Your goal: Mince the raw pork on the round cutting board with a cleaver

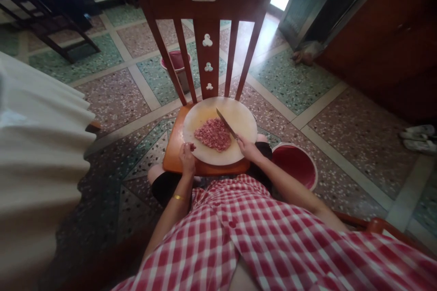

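Observation:
A round, pale cutting board [239, 111] lies on the seat of a wooden chair [175, 145] in front of my knees. Minced red meat [213, 135] is spread in a flat heap on the board's middle. My right hand [248, 148] is closed round the handle of a knife [226, 122]. Its blade points away and to the left, low over the board beside the heap's upper right edge. At the board's near left rim, my left hand [187, 158] is closed, with a small dark-red bit of meat showing at its fingertips.
The chair's slatted back [206, 72] rises behind the board. A red bucket [295, 166] stands on the floor by my right knee, and a bin [177, 61] stands beyond the chair. Pleated pale cloth [37, 168] hangs at the left. Shoes [418, 138] lie far right.

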{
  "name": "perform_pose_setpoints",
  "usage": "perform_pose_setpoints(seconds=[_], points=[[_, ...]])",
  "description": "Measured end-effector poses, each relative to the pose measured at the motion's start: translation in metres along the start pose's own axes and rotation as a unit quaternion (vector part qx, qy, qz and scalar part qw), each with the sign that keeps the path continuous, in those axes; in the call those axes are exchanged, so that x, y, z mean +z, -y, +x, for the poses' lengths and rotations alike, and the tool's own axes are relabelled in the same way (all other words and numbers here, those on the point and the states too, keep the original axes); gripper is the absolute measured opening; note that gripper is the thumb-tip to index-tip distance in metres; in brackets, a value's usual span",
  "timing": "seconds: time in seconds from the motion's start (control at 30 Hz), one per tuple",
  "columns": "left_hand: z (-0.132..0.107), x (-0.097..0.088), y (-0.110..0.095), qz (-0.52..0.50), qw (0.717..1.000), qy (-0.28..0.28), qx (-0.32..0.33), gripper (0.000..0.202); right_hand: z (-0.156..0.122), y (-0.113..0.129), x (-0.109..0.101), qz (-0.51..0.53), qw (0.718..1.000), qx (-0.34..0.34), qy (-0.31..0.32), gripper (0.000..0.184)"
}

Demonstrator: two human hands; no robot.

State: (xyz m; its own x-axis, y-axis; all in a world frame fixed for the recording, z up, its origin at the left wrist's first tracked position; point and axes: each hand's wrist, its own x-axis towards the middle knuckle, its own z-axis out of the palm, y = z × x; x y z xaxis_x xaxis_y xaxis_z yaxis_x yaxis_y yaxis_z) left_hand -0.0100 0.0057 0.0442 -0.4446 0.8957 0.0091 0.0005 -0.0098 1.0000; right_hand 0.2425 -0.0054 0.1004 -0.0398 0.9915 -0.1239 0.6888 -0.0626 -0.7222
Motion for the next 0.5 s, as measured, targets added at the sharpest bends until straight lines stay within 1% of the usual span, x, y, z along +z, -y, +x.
perform_pose_setpoints(seconds=[0.07, 0.1, 0.2, 0.27, 0.3, 0.33, 0.4, 0.47, 0.5], points=[[0.000, -0.002, -0.001, 0.012, 1.000, -0.002, -0.002, 0.030, -0.005, -0.007, 0.000, 0.007, 1.000, 0.011, 0.015, 0.040], [0.001, -0.003, -0.001, 0.016, 1.000, -0.005, -0.004, 0.030, -0.008, -0.008, -0.003, 0.016, 1.000, 0.004, 0.007, 0.041], [0.002, -0.002, -0.002, 0.017, 1.000, -0.007, -0.003, 0.029, -0.010, 0.000, -0.013, 0.044, 0.997, -0.035, -0.044, 0.043], [0.002, 0.001, -0.002, 0.014, 1.000, 0.000, 0.002, 0.029, -0.007, 0.005, -0.013, 0.052, 0.995, -0.044, -0.075, 0.045], [0.001, 0.002, -0.002, 0.014, 1.000, 0.004, 0.006, 0.029, -0.004, 0.005, -0.010, 0.052, 0.995, -0.038, -0.073, 0.045], [0.001, 0.003, -0.001, 0.015, 1.000, 0.006, 0.008, 0.029, -0.002, 0.005, -0.006, 0.051, 0.997, -0.026, -0.058, 0.044], [0.000, 0.002, 0.000, 0.015, 1.000, 0.007, 0.008, 0.029, 0.001, 0.001, 0.000, 0.050, 0.999, -0.006, -0.012, 0.042], [0.001, -0.001, 0.002, 0.017, 1.000, 0.002, 0.004, 0.030, 0.001, 0.000, 0.000, 0.059, 0.998, -0.012, 0.016, 0.040], [0.002, -0.003, 0.003, 0.018, 1.000, -0.001, 0.002, 0.030, 0.000, 0.001, -0.002, 0.068, 0.997, -0.025, 0.015, 0.041]])
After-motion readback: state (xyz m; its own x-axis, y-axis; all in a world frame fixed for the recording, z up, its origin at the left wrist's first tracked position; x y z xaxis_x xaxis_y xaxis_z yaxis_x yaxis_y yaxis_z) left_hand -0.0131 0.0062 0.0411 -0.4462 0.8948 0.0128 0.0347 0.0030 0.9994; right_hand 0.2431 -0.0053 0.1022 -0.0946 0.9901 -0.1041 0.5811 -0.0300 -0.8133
